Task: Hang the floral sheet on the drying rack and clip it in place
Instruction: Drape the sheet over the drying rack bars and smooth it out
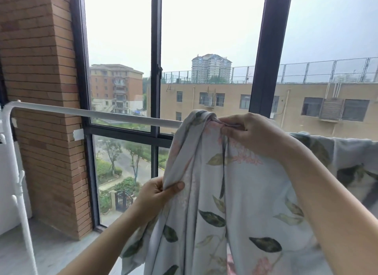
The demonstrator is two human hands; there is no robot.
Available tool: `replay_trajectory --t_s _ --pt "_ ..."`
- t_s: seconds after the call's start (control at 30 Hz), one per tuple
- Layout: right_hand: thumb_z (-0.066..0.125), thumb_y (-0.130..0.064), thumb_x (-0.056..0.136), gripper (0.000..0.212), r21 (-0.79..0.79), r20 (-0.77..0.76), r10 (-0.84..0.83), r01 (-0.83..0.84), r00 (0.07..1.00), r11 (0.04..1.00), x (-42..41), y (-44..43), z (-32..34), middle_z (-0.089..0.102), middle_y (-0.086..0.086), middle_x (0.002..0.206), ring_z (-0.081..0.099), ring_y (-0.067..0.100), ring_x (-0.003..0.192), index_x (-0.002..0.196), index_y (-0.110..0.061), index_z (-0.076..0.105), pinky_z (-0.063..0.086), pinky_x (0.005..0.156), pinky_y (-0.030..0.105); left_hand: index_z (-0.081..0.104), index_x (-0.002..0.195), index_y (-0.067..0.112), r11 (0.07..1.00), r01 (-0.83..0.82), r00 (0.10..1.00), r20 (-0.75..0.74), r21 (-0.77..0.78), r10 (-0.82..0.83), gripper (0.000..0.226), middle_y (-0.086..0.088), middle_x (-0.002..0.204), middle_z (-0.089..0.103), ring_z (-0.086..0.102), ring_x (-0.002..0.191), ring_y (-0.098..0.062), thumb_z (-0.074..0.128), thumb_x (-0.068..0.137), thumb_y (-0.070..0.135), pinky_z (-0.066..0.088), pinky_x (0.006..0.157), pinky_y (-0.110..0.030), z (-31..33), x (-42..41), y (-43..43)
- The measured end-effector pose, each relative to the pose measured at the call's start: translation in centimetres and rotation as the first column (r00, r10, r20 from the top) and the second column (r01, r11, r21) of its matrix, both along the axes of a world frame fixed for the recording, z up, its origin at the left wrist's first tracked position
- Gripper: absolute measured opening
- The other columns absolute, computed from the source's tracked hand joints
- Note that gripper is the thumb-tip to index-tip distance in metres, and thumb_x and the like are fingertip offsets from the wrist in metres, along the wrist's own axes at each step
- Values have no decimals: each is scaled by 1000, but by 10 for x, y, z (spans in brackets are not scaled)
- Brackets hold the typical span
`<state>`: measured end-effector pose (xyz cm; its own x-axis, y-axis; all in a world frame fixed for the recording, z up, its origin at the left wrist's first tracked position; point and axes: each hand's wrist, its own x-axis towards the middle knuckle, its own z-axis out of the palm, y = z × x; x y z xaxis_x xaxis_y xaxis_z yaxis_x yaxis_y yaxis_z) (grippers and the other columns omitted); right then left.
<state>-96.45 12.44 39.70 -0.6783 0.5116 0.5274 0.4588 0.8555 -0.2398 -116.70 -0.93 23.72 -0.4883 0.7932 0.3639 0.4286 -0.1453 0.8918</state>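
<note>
The floral sheet [243, 199], pale blue with green leaves and pink flowers, hangs over the white top bar of the drying rack [98, 114] at centre right. My right hand [248, 132] pinches a bunched fold of the sheet at bar height. Lower down, my left hand [158, 192] grips the sheet's left edge between thumb and fingers. More of the sheet lies draped along the bar to the right, behind my right forearm. No clip is visible.
The rack's white upright leg [18, 184] with small hooks stands at the left. A brick pillar [41, 90] and dark-framed windows [156, 70] rise just behind the rack. Grey floor [51, 252] lies below.
</note>
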Motion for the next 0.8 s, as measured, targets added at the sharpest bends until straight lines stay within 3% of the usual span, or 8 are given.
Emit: replay_trajectory --t_s 0.07,0.2,0.3,0.4,0.5,0.67,0.73,0.8 --pt "43 -67 75 45 -8 -1 1 -1 1000 1000 -4 1 -1 66 -27 113 62 7 107 120 -62 47 50 93 38 66 71 9 999 13 999 -44 42 -11 30 5 58 59 55 56 -10 71 80 37 43 52 -20 5 -11 -7" --pt "41 -73 70 47 -39 -9 1 -2 1000 999 -5 1 -2 65 -30 111 62 6 107 116 -66 49 50 93 40 65 67 -1 987 -47 971 -223 153 80 67 -17 55 56 51 49 -24 54 77 65 37 47 -29 12 -45 -22" --pt "41 -75 68 47 -42 -32 6 -7 999 999 -3 0 -1 66 -30 108 62 4 107 113 -66 52 49 95 41 61 67 -4 970 -132 924 -328 205 195 72 -21 55 56 54 51 -34 46 81 65 42 44 -36 20 -62 -28" --pt "41 -75 68 41 -32 -34 22 -23 999 999 -6 -1 -1 66 -30 109 62 4 107 107 -71 52 48 96 42 53 63 -8 961 -170 929 -290 220 231 73 -9 50 47 41 45 -16 48 89 60 32 45 -29 24 -56 -27" --pt "41 -75 68 33 -19 -43 20 -21 999 1000 -8 0 -1 66 -30 110 62 5 109 100 -76 49 48 96 42 53 65 -10 960 -156 961 -188 232 201 70 -6 51 46 41 46 -14 47 90 55 31 46 -27 21 -54 -24" --pt "44 -75 67 38 -35 -57 21 -23 998 999 -6 3 -2 66 -30 111 61 4 109 104 -73 51 48 98 42 65 65 19 888 -264 840 -364 376 403 35 7 54 60 56 51 -8 51 95 32 47 50 -25 30 -65 -33" --pt "45 -74 67 39 -34 -60 26 -28 998 999 -5 4 -2 66 -30 112 61 4 110 105 -73 51 48 98 41 62 65 25 866 -293 784 -416 405 460 34 9 59 63 60 54 -8 50 95 38 52 53 -29 39 -74 -41" --pt "44 -75 67 40 -33 -60 29 -31 998 999 -6 4 -3 65 -29 113 60 4 111 106 -73 51 47 99 41 63 67 30 912 -206 829 -431 355 355 36 9 60 65 63 57 -7 49 89 55 52 57 -22 47 -74 -49"
